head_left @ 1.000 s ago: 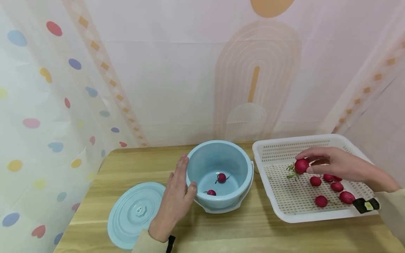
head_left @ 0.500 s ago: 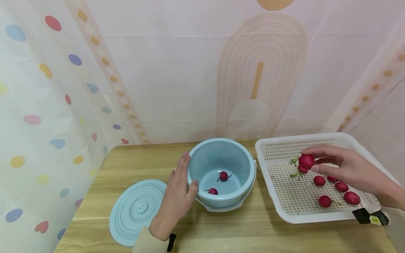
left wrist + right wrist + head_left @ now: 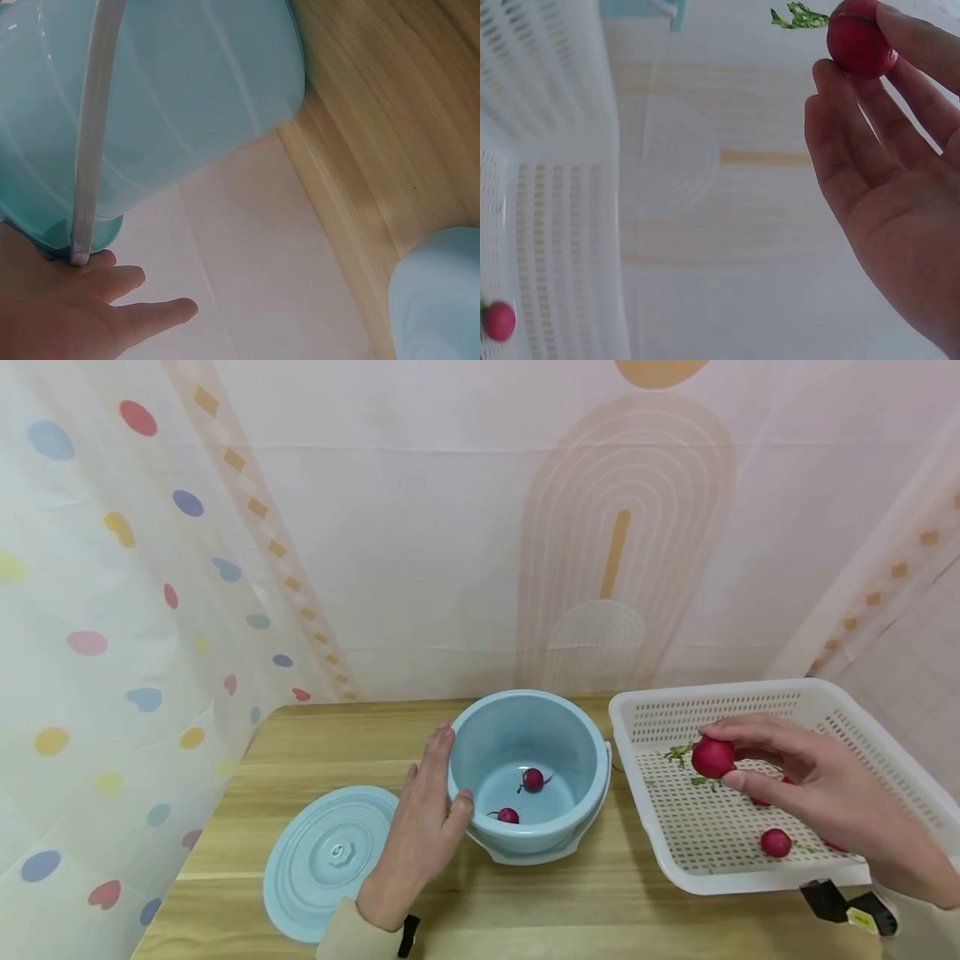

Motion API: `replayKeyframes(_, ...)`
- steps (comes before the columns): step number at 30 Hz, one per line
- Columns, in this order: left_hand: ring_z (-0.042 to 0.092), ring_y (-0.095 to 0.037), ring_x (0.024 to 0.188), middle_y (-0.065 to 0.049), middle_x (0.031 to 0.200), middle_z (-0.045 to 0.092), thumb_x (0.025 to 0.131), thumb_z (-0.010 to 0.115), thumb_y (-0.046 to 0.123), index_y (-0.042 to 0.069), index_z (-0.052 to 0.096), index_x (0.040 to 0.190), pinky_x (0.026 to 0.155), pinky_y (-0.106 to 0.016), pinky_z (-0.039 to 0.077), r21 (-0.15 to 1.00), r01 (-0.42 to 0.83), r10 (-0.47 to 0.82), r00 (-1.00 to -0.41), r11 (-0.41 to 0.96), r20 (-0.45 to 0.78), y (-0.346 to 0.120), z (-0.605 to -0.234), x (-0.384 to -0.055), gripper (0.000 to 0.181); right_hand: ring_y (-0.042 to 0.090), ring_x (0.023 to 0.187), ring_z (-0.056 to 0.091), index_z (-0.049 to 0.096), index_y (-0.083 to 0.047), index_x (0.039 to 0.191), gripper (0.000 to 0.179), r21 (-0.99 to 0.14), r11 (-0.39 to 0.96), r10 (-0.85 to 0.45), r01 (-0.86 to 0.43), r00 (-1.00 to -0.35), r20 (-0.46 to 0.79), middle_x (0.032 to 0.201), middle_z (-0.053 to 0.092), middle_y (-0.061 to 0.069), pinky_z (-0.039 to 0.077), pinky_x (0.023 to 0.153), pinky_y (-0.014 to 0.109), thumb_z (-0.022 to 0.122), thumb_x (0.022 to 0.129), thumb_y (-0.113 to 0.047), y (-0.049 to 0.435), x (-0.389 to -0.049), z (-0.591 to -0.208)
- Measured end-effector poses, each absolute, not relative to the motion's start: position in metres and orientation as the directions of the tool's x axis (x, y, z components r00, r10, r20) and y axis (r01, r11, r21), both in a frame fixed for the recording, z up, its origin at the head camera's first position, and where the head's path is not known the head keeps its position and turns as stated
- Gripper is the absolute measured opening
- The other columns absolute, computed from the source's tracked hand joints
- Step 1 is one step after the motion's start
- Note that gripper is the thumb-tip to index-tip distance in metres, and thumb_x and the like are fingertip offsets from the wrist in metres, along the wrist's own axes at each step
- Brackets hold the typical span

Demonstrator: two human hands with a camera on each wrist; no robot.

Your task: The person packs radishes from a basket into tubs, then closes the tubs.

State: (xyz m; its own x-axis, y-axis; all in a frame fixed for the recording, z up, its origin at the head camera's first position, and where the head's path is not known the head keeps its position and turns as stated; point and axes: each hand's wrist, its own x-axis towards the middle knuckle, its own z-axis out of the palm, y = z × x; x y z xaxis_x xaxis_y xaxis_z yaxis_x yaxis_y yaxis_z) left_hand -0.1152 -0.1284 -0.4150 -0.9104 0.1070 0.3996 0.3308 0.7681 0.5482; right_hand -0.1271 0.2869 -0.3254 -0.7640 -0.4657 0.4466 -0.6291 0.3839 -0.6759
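Note:
In the head view a light blue bucket point(image 3: 525, 725) holds two small radishes, one point(image 3: 533, 779) near its middle and one point(image 3: 507, 816) near the front wall. My left hand point(image 3: 420, 831) rests at the bucket's left rim with straight fingers; the left wrist view shows it beside the bucket's pale handle point(image 3: 91, 135). Above the white basket point(image 3: 675, 870), my right hand point(image 3: 817, 777) pinches a red radish point(image 3: 712, 757) between thumb and fingertips. Green leaves point(image 3: 801, 16) trail from this radish in the right wrist view. That hand hides part of the basket's contents.
A round blue lid point(image 3: 322, 868) lies on the wooden table point(image 3: 517, 910) left of the bucket. More radishes, such as one point(image 3: 776, 842) near the front, lie in the basket. A patterned curtain point(image 3: 420, 568) hangs behind the table.
My right hand first moved slightly right, then left and nearer to me, still holding the radish. The left hand has stayed at the bucket. The view has shifted slightly.

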Motion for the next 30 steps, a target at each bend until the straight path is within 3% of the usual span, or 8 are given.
replayKeyframes(3, 0.026, -0.031, 0.155, -0.009, 0.169, 0.029, 0.094, 0.048, 0.025, 0.003, 0.030, 0.162, 0.115, -0.071, 0.027, 0.549, 0.336, 0.108, -0.908, 0.765, 0.405, -0.129, -0.415, -0.115, 0.073, 0.008, 0.105, 0.069, 0.067, 0.002, 0.131, 0.056, -0.666, 0.368, -0.449, -0.649, -0.752, 0.484, 0.127, 0.069, 0.001, 0.051, 0.092, 0.013, 0.072, 0.080, 0.023, 0.278, -0.122, -0.326)
replayKeyframes(11, 0.028, -0.029, 0.155, -0.009, 0.169, 0.029, 0.096, 0.048, 0.025, 0.004, 0.029, 0.163, 0.116, -0.071, 0.027, 0.555, 0.339, 0.113, -0.909, 0.760, 0.401, -0.129, -0.414, -0.115, 0.072, 0.011, 0.105, 0.069, 0.067, 0.004, 0.128, 0.053, -0.771, 0.248, -0.372, -0.587, -0.792, 0.484, 0.129, 0.066, 0.008, 0.055, 0.086, 0.018, 0.071, 0.080, 0.024, 0.253, -0.112, -0.336)
replayKeyframes(17, 0.027, -0.028, 0.155, -0.008, 0.169, 0.029, 0.097, 0.050, 0.024, 0.004, 0.029, 0.162, 0.116, -0.070, 0.027, 0.548, 0.339, 0.110, -0.906, 0.764, 0.408, -0.130, -0.415, -0.115, 0.072, 0.013, 0.112, 0.066, 0.066, 0.009, 0.127, 0.053, -0.774, 0.144, -0.331, -0.616, -0.767, 0.549, 0.127, 0.067, 0.010, 0.053, 0.096, 0.020, 0.070, 0.077, 0.027, 0.233, -0.113, -0.342)
replayKeyframes(24, 0.027, -0.029, 0.155, -0.009, 0.169, 0.030, 0.097, 0.050, 0.025, 0.003, 0.030, 0.162, 0.115, -0.071, 0.028, 0.539, 0.342, 0.115, -0.904, 0.769, 0.411, -0.130, -0.414, -0.116, 0.071, 0.013, 0.112, 0.065, 0.070, 0.000, 0.128, 0.054, -0.706, 0.228, -0.300, -0.671, -0.738, 0.604, 0.124, 0.068, 0.010, 0.053, 0.096, 0.020, 0.076, 0.078, 0.021, 0.206, -0.112, -0.346)
replayKeyframes(30, 0.025, -0.031, 0.156, -0.009, 0.170, 0.028, 0.098, 0.047, 0.029, 0.003, 0.029, 0.162, 0.115, -0.071, 0.026, 0.502, 0.337, 0.129, -0.906, 0.796, 0.404, -0.132, -0.413, -0.114, 0.072, 0.008, 0.118, 0.061, 0.072, -0.017, 0.128, 0.055, -0.600, 0.387, -0.326, -0.700, -0.713, 0.621, 0.127, 0.068, -0.002, 0.051, 0.094, 0.015, 0.085, 0.079, 0.005, 0.186, -0.115, -0.355)
